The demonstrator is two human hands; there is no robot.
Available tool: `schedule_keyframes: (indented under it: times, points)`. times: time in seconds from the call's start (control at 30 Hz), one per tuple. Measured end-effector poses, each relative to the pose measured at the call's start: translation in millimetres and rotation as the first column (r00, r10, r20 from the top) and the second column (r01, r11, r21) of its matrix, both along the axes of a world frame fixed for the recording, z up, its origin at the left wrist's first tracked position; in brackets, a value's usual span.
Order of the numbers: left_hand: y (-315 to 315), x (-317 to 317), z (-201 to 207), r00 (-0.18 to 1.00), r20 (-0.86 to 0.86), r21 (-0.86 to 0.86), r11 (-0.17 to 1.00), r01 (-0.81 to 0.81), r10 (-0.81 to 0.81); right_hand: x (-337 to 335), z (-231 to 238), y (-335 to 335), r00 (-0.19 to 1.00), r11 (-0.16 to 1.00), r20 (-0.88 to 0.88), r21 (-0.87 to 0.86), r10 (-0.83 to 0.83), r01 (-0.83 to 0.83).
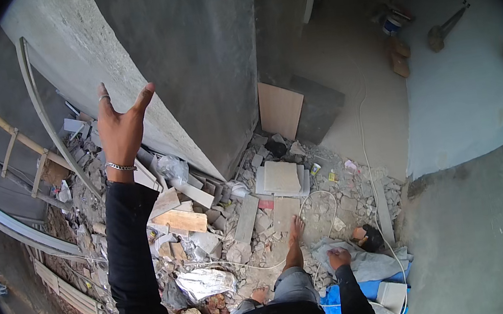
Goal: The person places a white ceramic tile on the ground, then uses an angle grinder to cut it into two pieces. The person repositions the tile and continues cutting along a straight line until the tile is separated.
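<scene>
The left hand, open and splayed, is nearer the pale wall edge — which lies beyond it, slanting lengthwise from upper left to lower right — while the right hand hangs low near a grey sheet, its grip impossible to tell.

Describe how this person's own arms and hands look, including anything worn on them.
Both arms wear long black sleeves. The left hand is ungloved, with a silver-coloured chain bracelet at the wrist and what looks like a pale ring on one finger. The right hand is also ungloved; no jewellery can be made out there.
</scene>
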State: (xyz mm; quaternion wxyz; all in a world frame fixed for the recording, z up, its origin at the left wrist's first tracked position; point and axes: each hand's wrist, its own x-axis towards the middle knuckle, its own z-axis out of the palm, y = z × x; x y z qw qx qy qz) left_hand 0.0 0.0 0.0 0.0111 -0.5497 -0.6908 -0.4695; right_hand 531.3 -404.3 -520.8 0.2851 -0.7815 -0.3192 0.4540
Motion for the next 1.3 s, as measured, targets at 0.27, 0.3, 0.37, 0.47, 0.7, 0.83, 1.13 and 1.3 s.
schedule_keyframes:
  times: [0.27, 0.3, 0.37, 0.47, 0.7, 0.83, 1.13, 1.3]
  points:
    - [109, 36, -21, 0.892, -0.090, 0.305, 0.865, -0.399, 0.443, -54, -4, 628, 0.569, 0.738, 0.668, 0.044, 0.479, -0.673]
    - [100, 27, -17, 0.853, -0.130, 0.209, 0.855, -0.476, 0.506, -57, -12, 683, 0.537, 0.715, 0.714, 0.074, 0.448, -0.695]
    - [88, 16, -18, 0.828, -0.139, 0.169, 0.837, -0.521, 0.543, -66, -20, 778, 0.402, 0.665, 0.760, -0.053, 0.511, -0.745]
    - [68, 7, -7, 0.851, -0.085, 0.089, 0.855, -0.511, 0.518, -82, -38, 849, 0.374, 0.691, 0.748, -0.154, 0.549, -0.706]
    - [32, -4, 10, 0.861, -0.270, -0.005, 0.893, -0.449, 0.432, -113, -86, 877, 0.177, 0.724, 0.881, -0.230, 0.439, -0.650]
    - [5, -17, 27, 0.898, -0.320, -0.128, 0.925, -0.358, 0.303, -116, -113, 885, 0.175, 0.753, 0.899, -0.215, 0.401, -0.622]
    - [7, 3, 22, 0.734, -0.467, -0.059, 0.811, -0.582, 0.492, -91, -160, 874, 0.077, 0.432, 0.616, -0.452, 0.784, -0.780]
    - [27, 1, 22, 0.878, -0.180, -0.042, 0.888, -0.458, 0.444, -62, -94, 830, 0.024, 0.342, 0.595, -0.427, 0.803, -0.837]
